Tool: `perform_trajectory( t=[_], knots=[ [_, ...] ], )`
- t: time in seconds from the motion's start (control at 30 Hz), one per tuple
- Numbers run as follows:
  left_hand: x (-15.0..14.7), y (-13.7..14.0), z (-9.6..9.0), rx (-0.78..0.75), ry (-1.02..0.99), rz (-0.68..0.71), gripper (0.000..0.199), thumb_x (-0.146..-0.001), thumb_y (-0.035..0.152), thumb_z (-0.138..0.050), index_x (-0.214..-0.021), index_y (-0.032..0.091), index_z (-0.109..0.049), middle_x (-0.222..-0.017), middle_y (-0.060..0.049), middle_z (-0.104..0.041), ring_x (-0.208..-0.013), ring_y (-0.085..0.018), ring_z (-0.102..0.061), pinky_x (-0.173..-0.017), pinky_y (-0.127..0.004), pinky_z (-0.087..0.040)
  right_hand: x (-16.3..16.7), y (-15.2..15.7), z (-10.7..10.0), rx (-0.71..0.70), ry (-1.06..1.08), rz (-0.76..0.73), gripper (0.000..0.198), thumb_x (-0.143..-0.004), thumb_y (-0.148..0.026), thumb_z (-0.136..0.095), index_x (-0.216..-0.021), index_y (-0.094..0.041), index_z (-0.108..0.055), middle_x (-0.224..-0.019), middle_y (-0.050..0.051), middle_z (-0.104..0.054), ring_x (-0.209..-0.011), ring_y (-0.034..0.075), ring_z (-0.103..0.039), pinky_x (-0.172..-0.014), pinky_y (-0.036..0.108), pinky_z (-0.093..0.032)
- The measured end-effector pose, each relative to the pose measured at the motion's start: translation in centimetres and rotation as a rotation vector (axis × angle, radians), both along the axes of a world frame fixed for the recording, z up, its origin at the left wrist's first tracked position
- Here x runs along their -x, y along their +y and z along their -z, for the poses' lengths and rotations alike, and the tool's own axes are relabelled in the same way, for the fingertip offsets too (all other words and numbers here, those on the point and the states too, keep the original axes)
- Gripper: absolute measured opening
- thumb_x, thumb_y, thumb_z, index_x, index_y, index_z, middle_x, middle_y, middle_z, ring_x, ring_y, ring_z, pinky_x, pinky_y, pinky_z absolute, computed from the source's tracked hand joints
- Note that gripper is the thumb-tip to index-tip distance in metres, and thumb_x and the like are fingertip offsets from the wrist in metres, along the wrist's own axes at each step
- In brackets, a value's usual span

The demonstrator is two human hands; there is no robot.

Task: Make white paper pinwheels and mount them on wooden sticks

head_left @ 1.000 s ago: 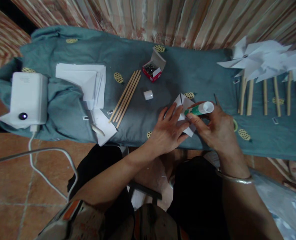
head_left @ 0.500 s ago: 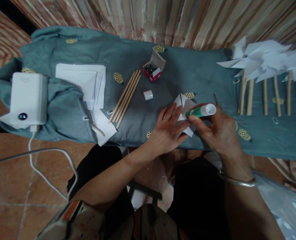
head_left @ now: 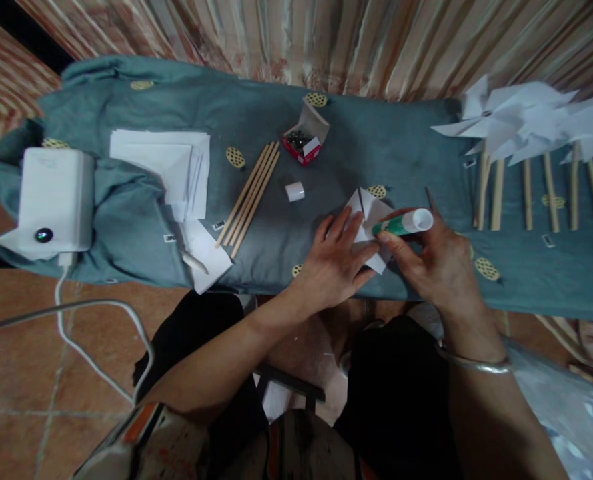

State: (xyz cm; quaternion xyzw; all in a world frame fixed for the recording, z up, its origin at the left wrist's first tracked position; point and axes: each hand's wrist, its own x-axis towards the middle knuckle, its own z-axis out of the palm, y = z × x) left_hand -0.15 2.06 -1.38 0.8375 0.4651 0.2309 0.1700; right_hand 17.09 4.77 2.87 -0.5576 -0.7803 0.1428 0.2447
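Observation:
A white glue stick with a green label [head_left: 406,222] is gripped in my right hand [head_left: 439,257], its near end over a small piece of slit white paper [head_left: 375,210]. My left hand [head_left: 337,263] lies on the paper's left side with fingers spread, pressing it to the cloth. The glue stick's lower tip is hidden, so I cannot tell whether it touches the paper. A thin dark pointed tool [head_left: 430,197] shows just beyond my right hand, mostly covered by it. A white cap [head_left: 295,191] lies left of the paper.
Several wooden sticks [head_left: 250,200] lie beside an open red box of small metal pieces [head_left: 301,143]. White paper sheets [head_left: 201,173] and a white power bank [head_left: 56,200] with a cable are at left. Paper pinwheels [head_left: 531,120] on sticks lie at right on the green cloth [head_left: 386,140].
The whole view has shifted very slightly. Both hands, the glue stick and the paper keep nearly the same positions relative to each other.

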Motion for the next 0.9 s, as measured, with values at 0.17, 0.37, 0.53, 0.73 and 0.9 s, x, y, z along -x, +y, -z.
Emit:
perform_trajectory(
  t=[0.17,0.37,0.53,0.73,0.9],
  knots=[
    [-0.01,0.0,0.12,0.013,-0.02,0.002,0.039,-0.088,0.039,-0.056,-0.122,0.021,-0.06,-0.15,-0.016,-0.037,-0.143,-0.038,-0.023,-0.11,-0.061,-0.022,0.09,0.08,0.08,0.011,0.017,0.016,0.028,-0.086,-0.046,-0.06,-0.101,-0.022,-0.063,-0.082,0.005,-0.074,-0.071,0.023,-0.069,-0.063,0.032,-0.05],
    [-0.03,0.01,0.0,0.008,-0.014,-0.001,0.039,-0.087,0.038,-0.058,-0.122,0.021,-0.06,-0.148,-0.015,-0.039,-0.142,-0.037,-0.025,-0.111,-0.061,-0.024,0.11,0.24,0.28,0.038,0.045,0.039,0.027,-0.086,-0.043,-0.061,-0.102,-0.022,-0.063,-0.085,0.006,-0.074,-0.075,0.023,-0.069,-0.067,0.033,-0.051],
    [-0.03,-0.03,0.05,-0.015,0.0,-0.011,0.038,-0.087,0.037,-0.058,-0.123,0.024,-0.06,-0.148,-0.013,-0.041,-0.142,-0.037,-0.026,-0.112,-0.058,-0.025,0.13,0.45,0.6,0.034,0.074,0.049,0.027,-0.086,-0.043,-0.061,-0.103,-0.022,-0.062,-0.085,0.006,-0.073,-0.073,0.023,-0.068,-0.067,0.033,-0.05],
    [-0.04,-0.04,-0.03,-0.021,0.013,0.004,0.039,-0.089,0.038,-0.055,-0.123,0.021,-0.06,-0.148,-0.017,-0.039,-0.142,-0.039,-0.026,-0.11,-0.06,-0.025,0.3,0.55,0.82,0.052,0.096,0.066,0.03,-0.086,-0.046,-0.06,-0.102,-0.021,-0.063,-0.082,0.005,-0.072,-0.072,0.022,-0.067,-0.067,0.034,-0.05],
    [-0.05,-0.05,-0.06,-0.009,0.007,-0.003,0.039,-0.088,0.039,-0.056,-0.122,0.02,-0.061,-0.147,-0.016,-0.04,-0.142,-0.037,-0.025,-0.111,-0.06,-0.024,0.44,0.63,0.77,0.056,0.065,0.065,0.033,-0.086,-0.048,-0.059,-0.103,-0.019,-0.063,-0.08,0.006,-0.072,-0.068,0.023,-0.067,-0.064,0.034,-0.05]
  ],
)
